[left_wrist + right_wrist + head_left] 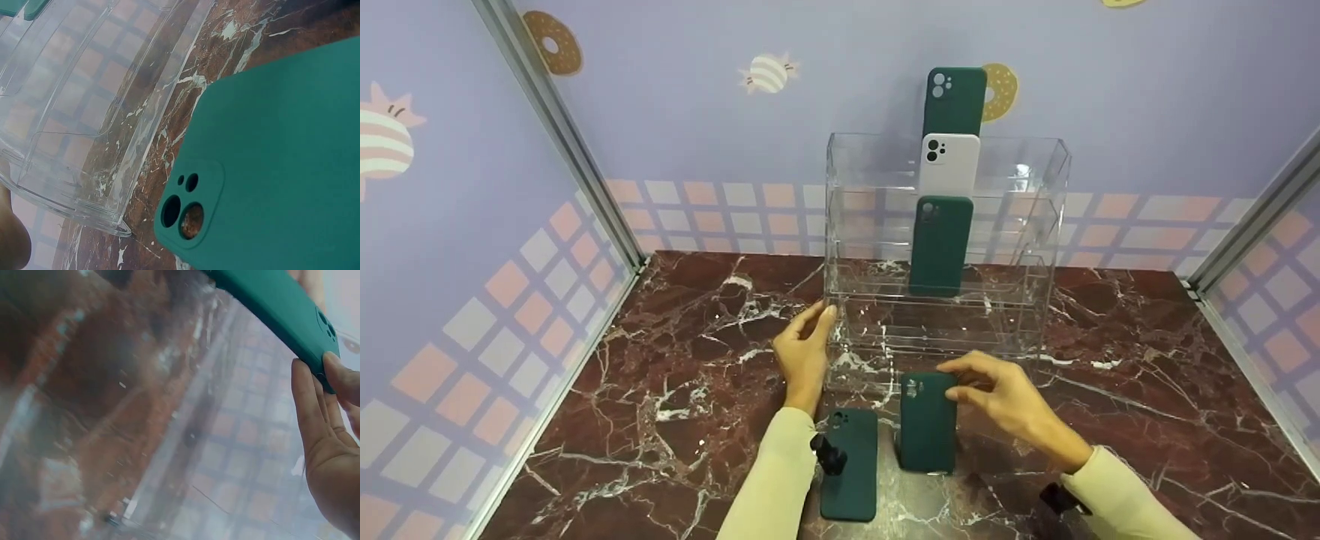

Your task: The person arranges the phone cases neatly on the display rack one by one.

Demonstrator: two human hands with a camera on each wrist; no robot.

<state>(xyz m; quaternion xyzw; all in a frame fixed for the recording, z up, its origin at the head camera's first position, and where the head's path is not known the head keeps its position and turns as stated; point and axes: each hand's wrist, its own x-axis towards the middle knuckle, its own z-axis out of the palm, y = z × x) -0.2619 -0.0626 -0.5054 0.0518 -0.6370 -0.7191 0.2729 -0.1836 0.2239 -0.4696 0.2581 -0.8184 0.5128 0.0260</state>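
Observation:
A dark green phone case [928, 431] is pinched at its top right corner by my right hand [1005, 394]; the right wrist view shows thumb and fingers on the end of the green case [281, 312] near its camera holes. My left hand [804, 352] holds the left side edge of a clear tiered stand [859, 300]. Beside my left forearm, another green case [859, 465] lies on the table, its camera cutouts plain in the left wrist view, where this green case [270, 152] fills the right side.
In the stand's tiers, one above another, lean a green case [941, 247], a white case [950, 169] and a green case [956, 101]. Behind it rises a patterned wall [697, 135]. Metal-framed panels border the marbled table [697, 360] on both sides.

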